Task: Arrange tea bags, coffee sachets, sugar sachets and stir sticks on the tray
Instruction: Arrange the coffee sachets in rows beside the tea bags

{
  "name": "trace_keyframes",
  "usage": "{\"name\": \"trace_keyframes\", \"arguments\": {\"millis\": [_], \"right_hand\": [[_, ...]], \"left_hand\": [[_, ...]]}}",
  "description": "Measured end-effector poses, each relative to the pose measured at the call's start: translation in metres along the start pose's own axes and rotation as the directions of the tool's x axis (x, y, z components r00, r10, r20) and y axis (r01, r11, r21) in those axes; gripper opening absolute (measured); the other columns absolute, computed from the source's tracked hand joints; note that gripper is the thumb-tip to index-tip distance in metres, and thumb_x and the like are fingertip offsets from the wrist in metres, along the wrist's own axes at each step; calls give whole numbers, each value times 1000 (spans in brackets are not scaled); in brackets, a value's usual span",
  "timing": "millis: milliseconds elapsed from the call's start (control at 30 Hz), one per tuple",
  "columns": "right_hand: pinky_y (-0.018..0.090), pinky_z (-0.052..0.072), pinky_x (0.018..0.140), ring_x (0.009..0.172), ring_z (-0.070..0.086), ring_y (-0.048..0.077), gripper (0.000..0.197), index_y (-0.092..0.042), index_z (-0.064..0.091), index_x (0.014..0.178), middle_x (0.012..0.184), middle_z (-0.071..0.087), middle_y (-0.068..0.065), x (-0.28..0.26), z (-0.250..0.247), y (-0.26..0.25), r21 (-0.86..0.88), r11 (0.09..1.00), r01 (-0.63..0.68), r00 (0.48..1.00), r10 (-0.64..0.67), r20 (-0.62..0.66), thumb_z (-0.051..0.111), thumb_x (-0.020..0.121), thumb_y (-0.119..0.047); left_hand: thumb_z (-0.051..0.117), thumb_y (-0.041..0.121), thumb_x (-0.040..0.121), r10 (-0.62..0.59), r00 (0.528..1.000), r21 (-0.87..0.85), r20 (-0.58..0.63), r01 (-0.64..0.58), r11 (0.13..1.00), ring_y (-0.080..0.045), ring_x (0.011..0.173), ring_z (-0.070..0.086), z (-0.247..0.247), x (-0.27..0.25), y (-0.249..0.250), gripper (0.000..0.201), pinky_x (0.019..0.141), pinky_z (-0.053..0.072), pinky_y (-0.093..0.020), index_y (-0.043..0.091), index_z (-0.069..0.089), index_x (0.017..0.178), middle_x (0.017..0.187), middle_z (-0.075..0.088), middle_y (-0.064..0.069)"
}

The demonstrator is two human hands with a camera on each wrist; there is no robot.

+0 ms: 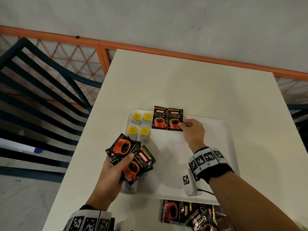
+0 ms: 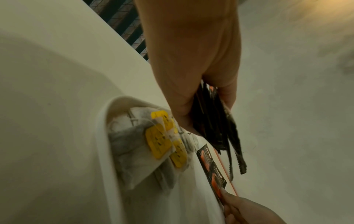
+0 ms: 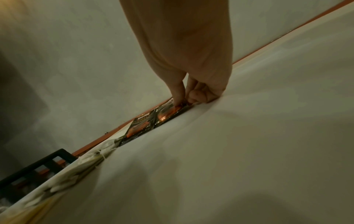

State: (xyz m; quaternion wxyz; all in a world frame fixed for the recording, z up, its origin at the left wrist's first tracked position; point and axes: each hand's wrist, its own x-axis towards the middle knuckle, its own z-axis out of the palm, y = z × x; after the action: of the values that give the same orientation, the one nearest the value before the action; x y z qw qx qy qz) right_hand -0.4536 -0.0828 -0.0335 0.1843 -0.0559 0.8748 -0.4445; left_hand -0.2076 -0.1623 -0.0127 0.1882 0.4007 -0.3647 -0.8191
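White table (image 1: 191,84) under a white tray (image 1: 226,130); orange mesh fence and dark slatted chair (image 1: 33,90) behind. Nearest, loose coffee sachets (image 1: 188,214) lie on the table at the tray's near edge. Left hand (image 1: 110,174) grips a fanned stack of sachets (image 1: 133,157), thumb on top, above the tray's near-left corner. Right hand (image 1: 193,130) pinches the lower right corner of the right-hand placed sachet (image 1: 175,119), fingers curled. Its twin (image 1: 160,117) lies touching alongside at the far rim. Tea bags (image 1: 140,125) with yellow tags fill the far-left corner.
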Motion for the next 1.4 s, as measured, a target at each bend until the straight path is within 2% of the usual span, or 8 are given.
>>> {"name": "trace_keyframes", "arguments": {"millis": [300,400,533,633,800,1033,1167,1400], "right_hand": [[26,42,81,95,58,22,28,-9,60,106,102,63,11,-11,0,-1,-41,996,74,997,-75,-32,64,84,-26],[11,38,64,79,53,11,19,-14,63,95,88,61,-1,-46,0,-12,-49,970,240,963,-231,139,59,88,-31],[10,40,56,72,56,7,20,-25,60,95,85,61,-6,-95,-2,-23,30,975,221,735,-187,652,61,83,-42],[18,46,55,71,58,9,24,-30,54,95,85,60,-5,-108,1,-18,51,989,142,633,-130,763,72,78,-31],[25,52,65,74,60,16,28,-22,56,108,86,58,-3,-112,1,-15,83,985,152,650,-163,743,66,83,-19],[31,57,79,107,60,24,48,-26,46,128,121,56,7,-101,-7,-11,291,956,-43,705,-177,687,55,88,1],[24,54,71,93,63,20,45,-19,48,121,106,64,12,-77,-13,-12,337,936,-105,839,-98,535,64,82,-1],[20,49,58,70,60,11,33,-11,50,101,83,63,4,-35,4,-9,270,963,-22,949,-65,308,72,76,-5]], "left_hand": [[89,31,45,15,1000,-31,-19,-15,999,-26,94,69,6,-2,2,83,62,57,-30,15,56,119,108,70,-11],[69,11,71,28,999,-21,-27,-29,999,-25,96,69,8,-3,3,53,63,57,-29,14,54,122,111,69,-12],[59,4,76,50,998,-21,-27,-51,998,-22,92,70,11,-5,6,43,62,57,-27,14,57,117,103,72,-8],[60,7,72,64,998,-24,-11,-64,998,-22,92,70,13,-9,8,42,63,56,-27,16,58,113,99,73,-7],[56,9,83,42,998,-72,-56,-46,996,-22,91,70,12,-13,8,39,61,57,-28,17,54,121,110,67,-13],[50,4,91,73,991,-14,-116,-75,997,-2,73,70,14,-17,10,30,55,54,-17,20,52,116,102,66,-2],[52,8,90,60,985,-16,-162,-63,998,-10,87,65,8,-18,12,30,76,53,-31,25,52,114,104,66,1],[53,7,89,40,983,-11,-178,-42,999,-17,98,62,5,-15,9,32,71,56,-33,22,52,117,110,65,-3]]}}
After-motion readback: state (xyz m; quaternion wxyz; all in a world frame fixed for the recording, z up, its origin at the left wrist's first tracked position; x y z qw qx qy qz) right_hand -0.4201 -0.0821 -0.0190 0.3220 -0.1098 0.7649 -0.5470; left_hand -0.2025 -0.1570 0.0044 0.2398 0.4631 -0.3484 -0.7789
